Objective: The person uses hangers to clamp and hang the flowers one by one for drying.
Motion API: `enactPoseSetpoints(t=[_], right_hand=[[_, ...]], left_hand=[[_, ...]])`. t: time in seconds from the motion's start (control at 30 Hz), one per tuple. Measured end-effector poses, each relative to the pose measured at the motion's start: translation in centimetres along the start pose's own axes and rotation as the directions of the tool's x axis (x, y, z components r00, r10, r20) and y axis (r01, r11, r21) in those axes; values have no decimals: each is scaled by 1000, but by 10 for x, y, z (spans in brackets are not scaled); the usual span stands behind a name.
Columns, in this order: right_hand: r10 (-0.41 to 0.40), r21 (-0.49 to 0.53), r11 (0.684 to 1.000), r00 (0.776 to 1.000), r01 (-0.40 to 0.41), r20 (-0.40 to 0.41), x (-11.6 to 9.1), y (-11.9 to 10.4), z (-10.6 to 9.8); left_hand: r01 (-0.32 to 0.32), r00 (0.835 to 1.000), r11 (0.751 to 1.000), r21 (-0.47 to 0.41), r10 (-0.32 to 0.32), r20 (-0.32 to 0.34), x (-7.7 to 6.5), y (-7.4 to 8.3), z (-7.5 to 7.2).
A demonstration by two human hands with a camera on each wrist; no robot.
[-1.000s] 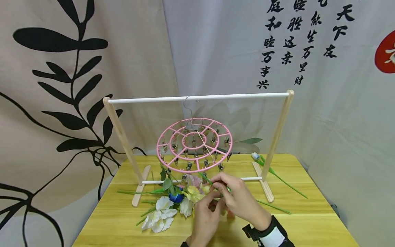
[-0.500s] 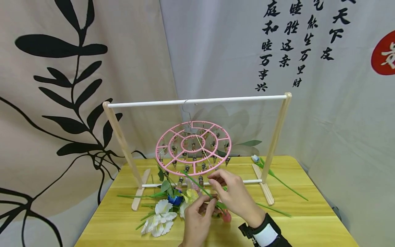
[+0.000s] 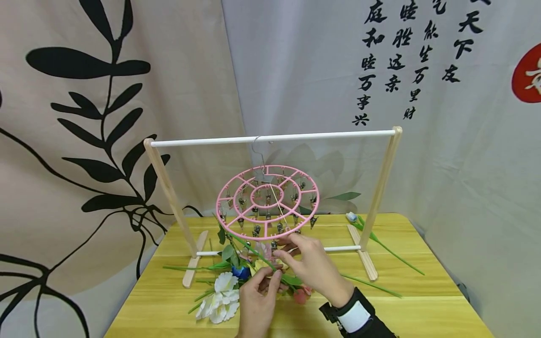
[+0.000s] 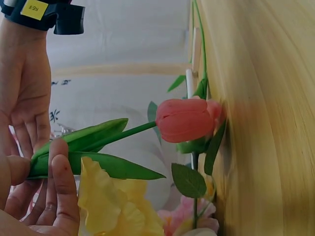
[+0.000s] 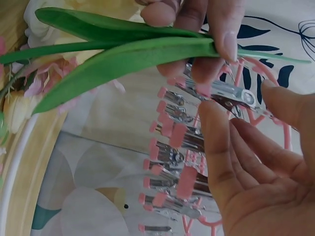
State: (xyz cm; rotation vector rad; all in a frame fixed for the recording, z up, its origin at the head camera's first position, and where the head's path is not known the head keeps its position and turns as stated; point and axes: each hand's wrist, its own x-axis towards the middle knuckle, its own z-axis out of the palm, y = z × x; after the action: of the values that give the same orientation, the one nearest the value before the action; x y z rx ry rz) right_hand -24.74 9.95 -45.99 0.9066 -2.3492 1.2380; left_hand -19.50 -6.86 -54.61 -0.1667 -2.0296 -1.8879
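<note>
Tulip [image 4: 183, 120]: likely light, bendy; hold where leaves [image 5: 123, 61] join.
Left hand [image 3: 257, 296]: you pinch it there.
Right hand [image 3: 310, 264]: fingers half-bent at clip [image 5: 236, 95]; grip unclear.

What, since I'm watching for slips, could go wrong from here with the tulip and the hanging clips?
The left hand pinches the tulip where leaves meet stem, so it might slip or bend there. The clip at the right hand has crowded neighbouring clips, which could snag the stem. The pink hanger hangs from one hook, so a tug might swing or tilt it.
</note>
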Motion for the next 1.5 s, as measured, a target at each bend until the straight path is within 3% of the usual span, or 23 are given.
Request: enactPoseSetpoints(t=[0.27,0.6,1.07,1.5], right_hand=[[88,21,996,995,-89,37,5,2,16],[106,72,992,994,-107,9,10,3,19],[95,128,988,995,-91,-29,11,2,16],[143,231,966,985,-117,-101,10,2,15]], left_hand=[[84,996,996,16,-83,-10,1,-2,-7],[122,992,992,10,-122,19,6,-2,-9],[78,996,996,42,-79,33,13,-5,-10],[90,995,996,25,-91,41,14,-7,-7]])
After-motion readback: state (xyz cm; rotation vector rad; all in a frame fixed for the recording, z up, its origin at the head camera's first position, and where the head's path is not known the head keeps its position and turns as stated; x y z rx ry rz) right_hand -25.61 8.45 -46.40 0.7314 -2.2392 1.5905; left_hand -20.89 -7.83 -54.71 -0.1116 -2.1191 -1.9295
